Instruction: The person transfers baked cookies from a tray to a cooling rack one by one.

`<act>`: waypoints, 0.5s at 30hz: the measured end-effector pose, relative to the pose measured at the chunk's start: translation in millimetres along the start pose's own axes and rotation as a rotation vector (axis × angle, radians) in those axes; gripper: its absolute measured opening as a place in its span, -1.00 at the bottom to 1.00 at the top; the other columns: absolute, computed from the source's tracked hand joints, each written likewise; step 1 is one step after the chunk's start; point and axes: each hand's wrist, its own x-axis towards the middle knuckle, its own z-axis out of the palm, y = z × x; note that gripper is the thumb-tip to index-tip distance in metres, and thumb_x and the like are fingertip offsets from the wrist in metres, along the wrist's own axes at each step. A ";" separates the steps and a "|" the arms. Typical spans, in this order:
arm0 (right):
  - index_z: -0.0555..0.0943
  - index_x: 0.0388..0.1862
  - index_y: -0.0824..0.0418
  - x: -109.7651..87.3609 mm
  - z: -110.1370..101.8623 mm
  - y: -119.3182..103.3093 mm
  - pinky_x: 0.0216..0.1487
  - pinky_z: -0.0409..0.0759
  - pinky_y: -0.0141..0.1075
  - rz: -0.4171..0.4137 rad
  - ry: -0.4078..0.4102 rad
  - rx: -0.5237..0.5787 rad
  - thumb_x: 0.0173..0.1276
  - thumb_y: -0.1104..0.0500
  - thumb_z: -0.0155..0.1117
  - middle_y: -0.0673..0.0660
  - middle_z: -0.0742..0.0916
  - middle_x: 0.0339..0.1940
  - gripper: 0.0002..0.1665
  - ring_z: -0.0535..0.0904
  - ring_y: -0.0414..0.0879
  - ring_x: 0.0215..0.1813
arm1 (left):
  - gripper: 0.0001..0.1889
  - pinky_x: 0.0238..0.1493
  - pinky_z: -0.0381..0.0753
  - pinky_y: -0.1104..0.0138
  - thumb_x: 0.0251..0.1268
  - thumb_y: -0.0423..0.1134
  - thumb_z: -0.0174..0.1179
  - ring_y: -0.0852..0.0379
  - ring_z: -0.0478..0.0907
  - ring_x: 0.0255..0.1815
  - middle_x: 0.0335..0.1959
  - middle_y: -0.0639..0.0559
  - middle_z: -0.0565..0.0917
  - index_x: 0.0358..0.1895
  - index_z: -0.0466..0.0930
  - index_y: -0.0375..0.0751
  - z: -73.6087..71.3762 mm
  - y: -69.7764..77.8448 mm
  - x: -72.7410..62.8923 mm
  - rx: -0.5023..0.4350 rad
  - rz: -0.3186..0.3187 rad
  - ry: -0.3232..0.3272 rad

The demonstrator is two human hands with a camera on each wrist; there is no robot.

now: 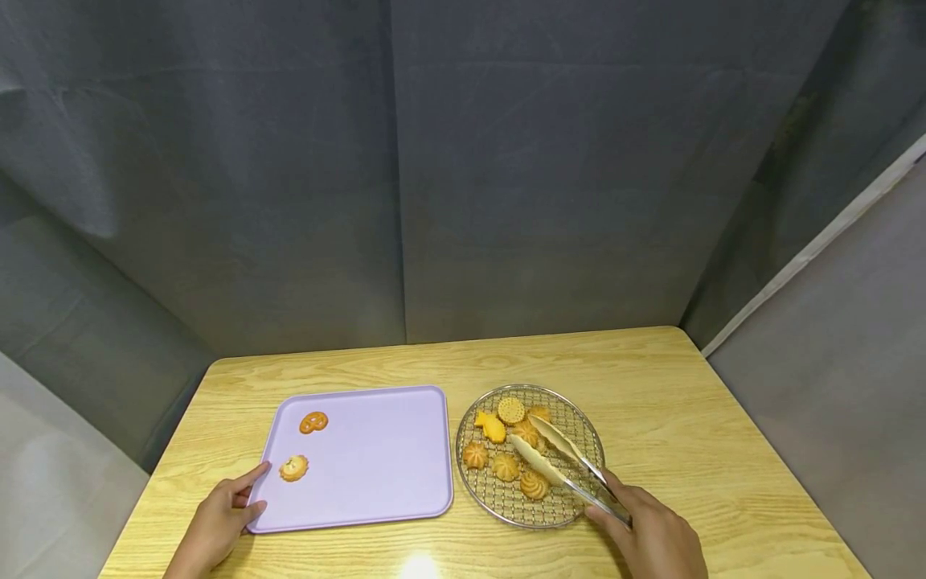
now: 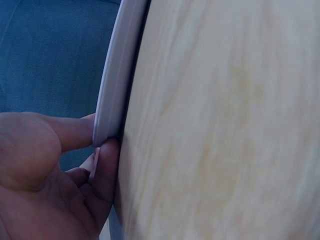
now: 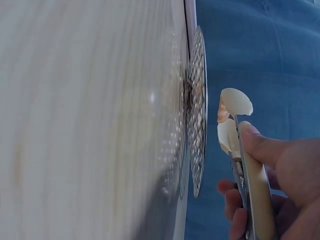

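My left hand [image 1: 220,515] pinches the left edge of a lilac tray [image 1: 376,462], thumb on one face and fingers beneath it. On the tray lie a pretzel-shaped cookie [image 1: 313,422] and a round scalloped cookie [image 1: 293,468]. In my right hand [image 1: 654,535] are metal tongs [image 1: 595,474] with cream-coloured tips, held over a round wire rack [image 1: 506,515]. The tips stand apart on either side of a star-swirl cookie [image 1: 525,435], and the right wrist view shows a brown bit of cookie [image 3: 223,111] between them.
Several more cookies lie on the rack, among them a fish-shaped one [image 1: 493,428], a round dotted one [image 1: 510,410] and a spiral one [image 1: 534,485]. Under everything is a light wood table [image 1: 694,434], with grey cloth [image 1: 542,201] hanging behind it.
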 end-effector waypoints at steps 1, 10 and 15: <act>0.58 0.42 0.11 0.2 -1.1 2.8 -0.25 0.68 0.08 0.007 -0.002 -0.004 0.36 -0.33 0.35 0.22 0.77 0.09 -0.19 0.76 0.19 -0.11 | -0.35 -0.41 0.56 0.40 0.31 -0.57 0.26 -0.04 0.46 -0.14 -0.07 -0.26 0.49 0.47 0.37 -0.34 0.0 0.0 0.1 -0.001 -0.002 0.000; 0.54 0.44 0.17 2.0 -10.6 21.4 -0.31 0.66 0.13 0.033 0.011 -0.038 0.36 -0.33 0.35 0.28 0.77 0.08 -0.14 0.74 0.31 -0.07 | -0.36 -0.42 0.56 0.40 0.31 -0.57 0.26 -0.02 0.45 -0.16 -0.09 -0.26 0.47 0.47 0.37 -0.34 0.0 0.4 0.8 -0.006 -0.005 -0.002; 0.52 0.45 0.21 3.1 -12.4 26.2 -0.34 0.65 0.13 0.034 0.019 -0.057 0.38 -0.29 0.37 0.30 0.76 0.08 -0.15 0.74 0.32 -0.09 | -0.35 -0.41 0.57 0.40 0.31 -0.57 0.26 -0.03 0.46 -0.14 -0.08 -0.26 0.48 0.48 0.37 -0.34 -0.1 -0.3 0.2 -0.004 -0.004 -0.003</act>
